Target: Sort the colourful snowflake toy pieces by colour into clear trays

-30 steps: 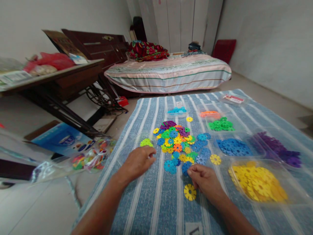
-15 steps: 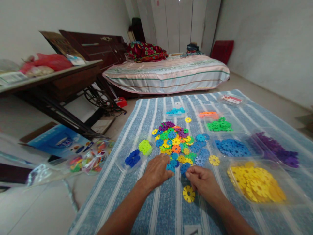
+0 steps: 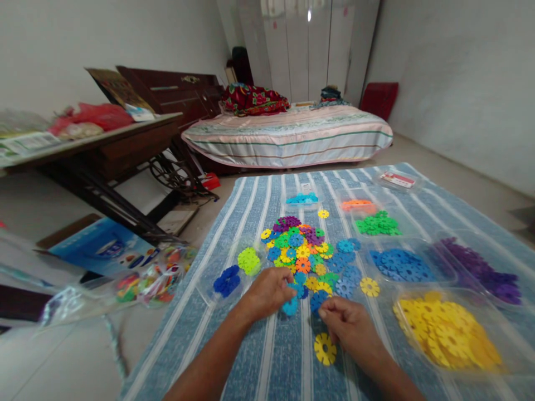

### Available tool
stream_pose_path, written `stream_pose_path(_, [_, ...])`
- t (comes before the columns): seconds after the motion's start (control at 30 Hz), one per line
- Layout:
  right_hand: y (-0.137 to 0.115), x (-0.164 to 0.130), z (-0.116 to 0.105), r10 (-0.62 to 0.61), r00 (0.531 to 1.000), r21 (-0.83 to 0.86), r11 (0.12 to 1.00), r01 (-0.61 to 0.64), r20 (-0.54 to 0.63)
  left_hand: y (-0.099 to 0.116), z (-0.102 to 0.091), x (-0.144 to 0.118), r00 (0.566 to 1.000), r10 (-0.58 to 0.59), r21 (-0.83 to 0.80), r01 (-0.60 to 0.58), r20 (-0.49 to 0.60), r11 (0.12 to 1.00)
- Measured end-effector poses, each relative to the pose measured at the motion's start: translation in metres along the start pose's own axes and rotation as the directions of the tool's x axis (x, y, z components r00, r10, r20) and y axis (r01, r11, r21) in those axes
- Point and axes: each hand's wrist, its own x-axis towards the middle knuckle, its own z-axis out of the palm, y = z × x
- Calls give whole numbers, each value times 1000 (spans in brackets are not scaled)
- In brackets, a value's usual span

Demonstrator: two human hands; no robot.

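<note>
- Since half a second before, my left hand [image 3: 267, 291] had shifted a little toward the lower middle of the frame, and a light blue disc [image 3: 290, 306] now showed at its fingertips; my right hand [image 3: 349, 326] had barely moved.
- That light blue disc lay flat on the striped blue cloth [image 3: 259, 223], touching my left fingers and just left of my right hand, so the left was the nearer one. Being round, it had no long axis to speak of.
- My left fingers were curled down over the disc's upper edge, partly closed; I could not tell whether they pinched it or only pressed on it.
- My right fingers were bunched together, closed at the near edge of the mixed pile of discs [image 3: 309, 253], beside a dark blue disc [image 3: 316, 299]; whether they gripped anything was hidden.
- A yellow disc [image 3: 325, 348] lay alone below my right hand, at the bottom centre.
- Clear trays held sorted discs: yellow [image 3: 451, 334] at lower right, blue [image 3: 401, 264] and purple [image 3: 480, 267] above it, and lime green [image 3: 248, 260] with dark blue [image 3: 225, 280] left of my left hand.
</note>
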Motion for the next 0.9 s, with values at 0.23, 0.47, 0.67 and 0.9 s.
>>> stream_pose_path(0.23, [5, 3, 2, 0, 1000, 20, 1000, 0, 2, 26, -27, 65, 945, -88, -145, 44, -314, 988])
stream_pose_path(0.47, [7, 2, 6, -7, 1000, 68, 998, 7, 3, 66, -89, 164, 857, -180, -112, 143, -482, 983])
stream_pose_path(0.67, [8, 5, 5, 3, 1000, 90, 996, -4, 12, 65, -88, 167, 918, -128, 152, 197, -374, 969])
stream_pose_path(0.9, [5, 5, 1, 26, 998, 77, 997, -29, 49, 43, -36, 88, 998, 36, 426, -53, 47, 903])
